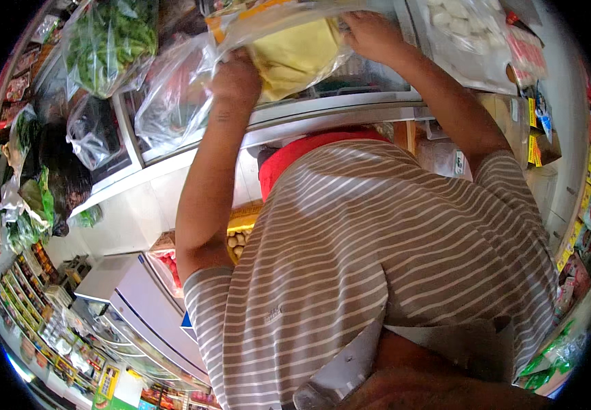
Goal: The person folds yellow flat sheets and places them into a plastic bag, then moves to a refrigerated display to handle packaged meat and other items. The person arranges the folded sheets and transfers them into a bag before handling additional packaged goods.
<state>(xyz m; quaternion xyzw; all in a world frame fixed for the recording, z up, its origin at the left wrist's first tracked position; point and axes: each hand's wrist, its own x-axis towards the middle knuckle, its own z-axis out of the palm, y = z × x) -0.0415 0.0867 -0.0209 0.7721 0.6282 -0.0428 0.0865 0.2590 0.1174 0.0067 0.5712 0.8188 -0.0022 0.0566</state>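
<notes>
The left hand (pixel 236 80) is curled closed on the left side of a clear plastic bag with flat yellow contents (pixel 295 58), over the glass-topped counter (pixel 336 106) near its front metal edge. The right hand (pixel 376 37), fingers bent, pinches the bag's upper right side. Bagged leafy greens (pixel 112 51) lie toward the counter's left end.

A small dark emblem (pixel 273 313), too blurred to read, marks a striped shirt (pixel 336 225). Right of the shirt, a white label (pixel 459 164) with dark print sits on a clear package, and yellow labels (pixel 532 113) carry black lettering. Left of it, a yellow box (pixel 244 219) bears faint, illegible print.
</notes>
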